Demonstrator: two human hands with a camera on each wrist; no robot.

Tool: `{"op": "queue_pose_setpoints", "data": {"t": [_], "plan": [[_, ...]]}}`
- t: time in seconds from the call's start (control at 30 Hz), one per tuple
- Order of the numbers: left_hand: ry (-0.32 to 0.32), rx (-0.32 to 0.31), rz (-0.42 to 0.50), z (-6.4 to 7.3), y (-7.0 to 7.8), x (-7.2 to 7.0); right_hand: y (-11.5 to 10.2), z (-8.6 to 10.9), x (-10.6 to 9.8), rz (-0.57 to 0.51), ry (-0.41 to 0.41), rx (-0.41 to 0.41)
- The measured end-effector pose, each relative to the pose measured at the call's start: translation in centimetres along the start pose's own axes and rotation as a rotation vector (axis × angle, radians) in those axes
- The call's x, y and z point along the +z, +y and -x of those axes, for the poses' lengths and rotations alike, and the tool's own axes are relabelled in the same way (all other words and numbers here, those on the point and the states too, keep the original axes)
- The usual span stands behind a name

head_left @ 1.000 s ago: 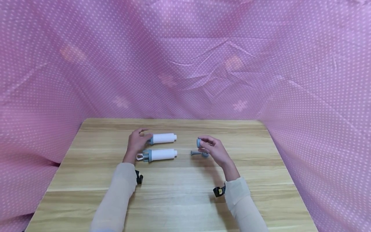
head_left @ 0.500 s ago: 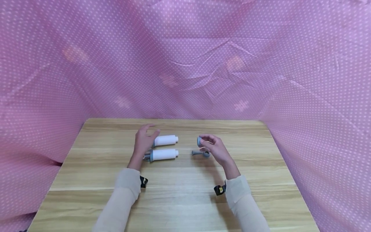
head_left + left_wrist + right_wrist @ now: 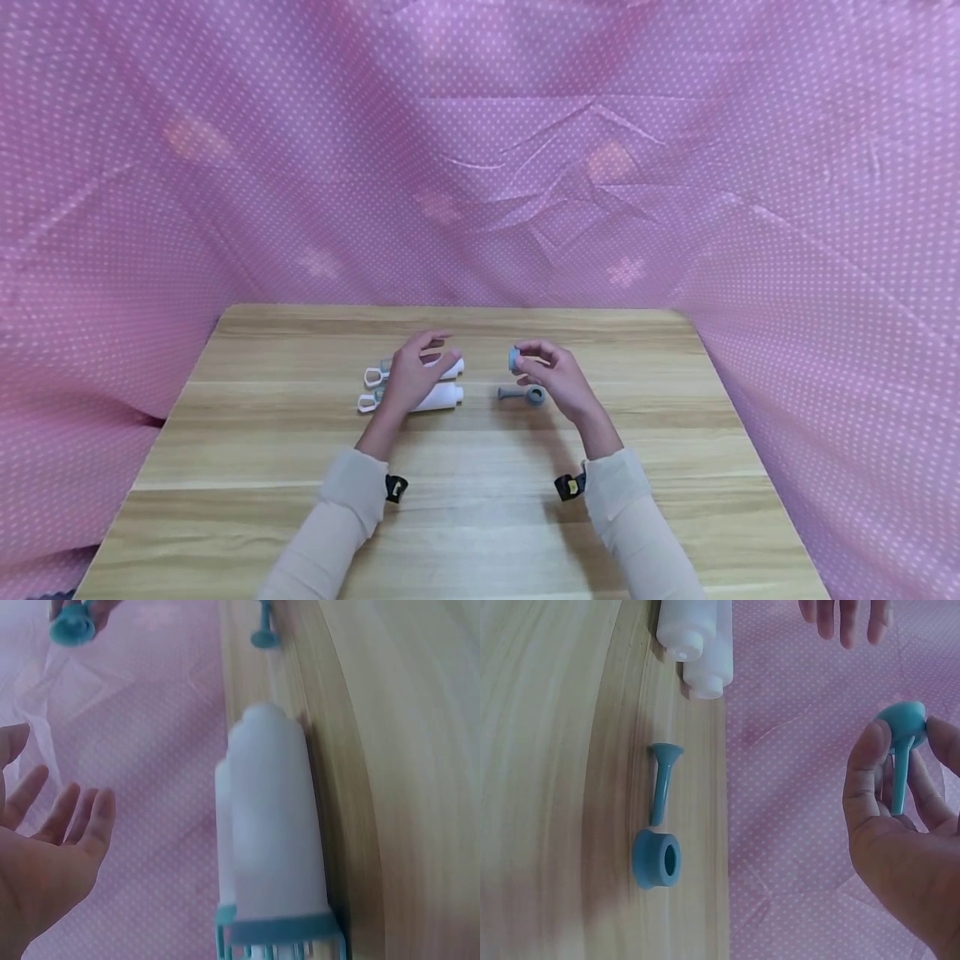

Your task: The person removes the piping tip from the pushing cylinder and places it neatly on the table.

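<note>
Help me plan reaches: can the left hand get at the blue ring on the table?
Probably yes: the left hand looks empty and the blue ring lies uncovered, though the right hand hovers close by.

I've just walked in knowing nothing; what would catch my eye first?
Probably the pink, white-dotted cloth behind the wooden table. Then two white cylinders lying side by side on it, partly hidden by the left hand in the head view; to their right, the right hand pinches a blue-green stemmed piece.
</note>
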State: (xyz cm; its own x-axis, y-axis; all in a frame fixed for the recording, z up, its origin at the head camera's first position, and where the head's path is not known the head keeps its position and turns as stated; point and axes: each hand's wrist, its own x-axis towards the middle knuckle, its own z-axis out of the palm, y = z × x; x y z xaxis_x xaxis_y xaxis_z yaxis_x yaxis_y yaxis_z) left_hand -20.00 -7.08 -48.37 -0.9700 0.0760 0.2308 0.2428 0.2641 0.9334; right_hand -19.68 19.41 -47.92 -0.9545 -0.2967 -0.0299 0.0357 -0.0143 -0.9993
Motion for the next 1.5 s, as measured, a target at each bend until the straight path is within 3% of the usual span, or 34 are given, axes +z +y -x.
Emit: {"op": "queue_pose_setpoints", "data": {"t": [0.37,0.67,1.13,1.5], "plan": [[-0.052,-0.043,0.073,0.7,2.1,2.5,-1.0,0.1,1.1,-0.005,0.006,-0.044],[-0.093,-0.048,0.099,1.2,2.4,3.8,-0.6,0.2,1.9,0.000,0.000,-0.072],[-0.086,-0.050,0.153,1.8,2.3,4.4,-0.4,0.5,2.8,-0.007,-0.031,-0.088],[-0.116,-0.011,0.206,2.0,2.3,4.1,0.0,0.5,2.7,-0.019,-0.079,-0.097]]}}
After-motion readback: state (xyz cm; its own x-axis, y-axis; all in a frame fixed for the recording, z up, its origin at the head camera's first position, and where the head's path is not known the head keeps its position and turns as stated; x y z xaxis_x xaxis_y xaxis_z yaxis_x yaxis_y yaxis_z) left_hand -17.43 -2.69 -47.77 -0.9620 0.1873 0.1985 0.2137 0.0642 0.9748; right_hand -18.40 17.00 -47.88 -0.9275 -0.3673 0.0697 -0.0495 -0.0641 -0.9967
